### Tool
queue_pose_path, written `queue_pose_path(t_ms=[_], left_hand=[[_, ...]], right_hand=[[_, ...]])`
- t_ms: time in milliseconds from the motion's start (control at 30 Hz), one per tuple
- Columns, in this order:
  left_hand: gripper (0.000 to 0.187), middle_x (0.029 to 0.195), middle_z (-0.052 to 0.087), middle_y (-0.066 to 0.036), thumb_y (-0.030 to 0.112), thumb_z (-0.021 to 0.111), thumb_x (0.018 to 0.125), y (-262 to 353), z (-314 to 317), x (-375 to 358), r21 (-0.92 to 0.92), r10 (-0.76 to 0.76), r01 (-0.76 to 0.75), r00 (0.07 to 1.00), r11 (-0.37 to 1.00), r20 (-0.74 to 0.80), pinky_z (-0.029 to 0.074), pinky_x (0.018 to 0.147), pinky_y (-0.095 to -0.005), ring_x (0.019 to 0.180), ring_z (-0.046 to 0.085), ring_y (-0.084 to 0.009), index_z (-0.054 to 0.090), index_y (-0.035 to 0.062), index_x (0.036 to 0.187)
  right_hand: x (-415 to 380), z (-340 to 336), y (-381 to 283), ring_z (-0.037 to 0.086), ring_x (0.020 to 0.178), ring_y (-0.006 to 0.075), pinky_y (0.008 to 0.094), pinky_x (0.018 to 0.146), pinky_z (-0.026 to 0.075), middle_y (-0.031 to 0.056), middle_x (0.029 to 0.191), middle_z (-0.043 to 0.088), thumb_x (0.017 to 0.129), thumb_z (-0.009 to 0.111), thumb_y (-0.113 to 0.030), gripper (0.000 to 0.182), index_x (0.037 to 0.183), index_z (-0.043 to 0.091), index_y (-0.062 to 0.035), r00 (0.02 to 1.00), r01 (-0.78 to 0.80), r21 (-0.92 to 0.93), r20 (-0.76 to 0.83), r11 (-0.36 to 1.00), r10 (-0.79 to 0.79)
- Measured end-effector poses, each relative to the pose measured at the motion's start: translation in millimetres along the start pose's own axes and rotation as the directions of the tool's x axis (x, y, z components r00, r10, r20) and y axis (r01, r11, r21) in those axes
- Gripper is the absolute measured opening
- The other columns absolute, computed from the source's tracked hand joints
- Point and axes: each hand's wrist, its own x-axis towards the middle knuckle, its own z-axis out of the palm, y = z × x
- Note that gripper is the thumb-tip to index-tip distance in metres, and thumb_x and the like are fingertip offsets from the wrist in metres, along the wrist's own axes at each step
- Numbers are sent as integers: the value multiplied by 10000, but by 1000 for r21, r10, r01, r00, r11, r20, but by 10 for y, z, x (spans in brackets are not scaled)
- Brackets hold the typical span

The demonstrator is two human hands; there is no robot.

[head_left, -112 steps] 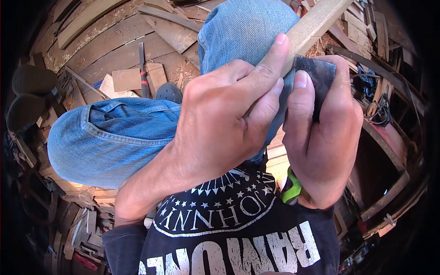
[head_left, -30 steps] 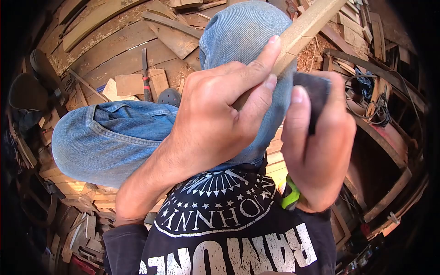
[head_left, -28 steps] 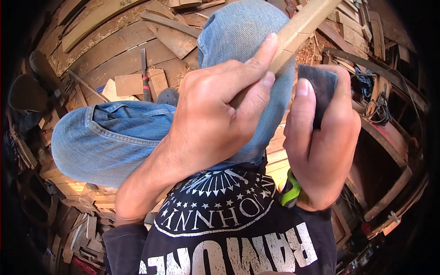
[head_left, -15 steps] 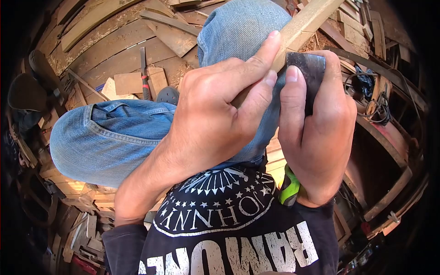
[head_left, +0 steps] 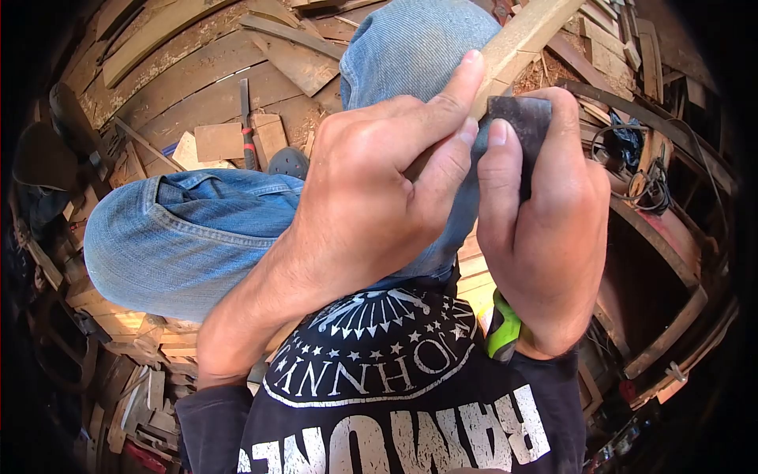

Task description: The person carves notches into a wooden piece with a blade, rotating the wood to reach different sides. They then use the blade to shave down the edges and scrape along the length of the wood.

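**Two hands, stick and dark sheet**

Writing: black shirt (head_left: 410,411), white print seen upside down, "JOHNNY" in a ring of stars, large letters below cut off by the frame.
Left hand (head_left: 371,205): closed round the stick (head_left: 525,35), forefinger laid along it toward 1 o'clock; the stick's near end is hidden in the fist, its far end cut off.
Right hand (head_left: 545,229): clamped on a folded dark sheet (head_left: 513,122) touching the stick; its material is unclear.
Surroundings: denim knee (head_left: 410,47) behind the hands; chisel (head_left: 246,118) among boards at 10 o'clock; green object (head_left: 503,336) at the wrist, mostly hidden.
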Motion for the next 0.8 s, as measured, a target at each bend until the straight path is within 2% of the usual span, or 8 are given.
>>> queue_pose_path(t_ms=[233, 333, 400, 533, 633, 667, 733, 800], left_hand=[[443, 882, 716, -137, -15, 630, 931, -61, 37, 0, 22, 83, -82, 995, 996, -47, 492, 694, -244, 719, 604, -101, 583, 8, 1371], [445, 860, 705, -124, -11, 629, 934, -33, 20, 0, 11, 43, -42, 998, 999, -40, 485, 685, -240, 708, 583, -94, 582, 16, 1375], [446, 836, 692, -110, -4, 631, 936, -8, 15, 4, 0, -57, 57, 998, 998, -10, 480, 680, -233, 708, 573, -85, 581, 22, 1378], [447, 808, 681, -74, 4, 633, 942, -62, 15, -15, 13, 54, -53, 997, 999, -49, 472, 665, -219, 699, 559, -70, 579, 30, 1385], [446, 805, 679, -49, 17, 633, 949, -57, 21, -9, -6, 34, -34, 998, 999, -50, 470, 666, -214, 695, 556, -64, 577, 42, 1391], [446, 805, 679, -49, 17, 633, 949, -44, 12, -3, -5, 40, -40, 998, 999, -50, 470, 666, -214, 695, 556, -64, 577, 42, 1391], [446, 777, 656, -18, 31, 637, 955, -9, -26, -7, -23, -72, 72, 997, 997, 7, 470, 671, -210, 691, 554, -60, 576, 55, 1396], [440, 758, 637, 0, 44, 631, 964, -28, -21, -16, -27, -41, 41, 999, 999, 1, 457, 641, -201, 668, 540, -49, 575, 63, 1400]], right_hand=[[-41, -15, -28, 638, 572, 385, 413, 518, 469, 186, 646, 606, 950, 559, -27, 143, 1064, 522, 52, 998, -43, -6, 44, 999, 43], [-89, -9, -36, 636, 590, 411, 446, 530, 475, 206, 646, 605, 944, 564, -36, 152, 1060, 518, 50, 990, -86, -11, 108, 996, 87], [-157, 61, -9, 633, 613, 435, 482, 549, 482, 232, 658, 608, 939, 564, -51, 160, 1061, 517, 44, 963, -18, -152, 263, 988, 58], [-143, -35, -33, 635, 642, 444, 471, 558, 477, 237, 712, 632, 964, 535, -70, 128, 1049, 530, 26, 964, -199, 9, 181, 980, 194], [-185, -193, -21, 556, 470, 210, 340, 478, 411, 84, 593, 560, 992, 515, -68, 106, 1038, 534, 25, 968, -215, -34, 127, 976, 218], [-197, -215, -35, 480, 468, 92, 272, 458, 355, 9, 576, 504, 1009, 498, -73, 105, 1039, 538, 20, 958, -276, 68, 100, 959, 269], [-195, -232, -2, 478, 469, 83, 263, 457, 348, 2, 576, 502, 1013, 497, -76, 107, 1039, 538, 19, 967, -249, 69, 79, 966, 243], [-190, -242, 41, 468, 467, 80, 255, 457, 342, -4, 572, 498, 1012, 518, -82, 108, 1032, 539, 22, 974, -223, 89, 61, 971, 218]])
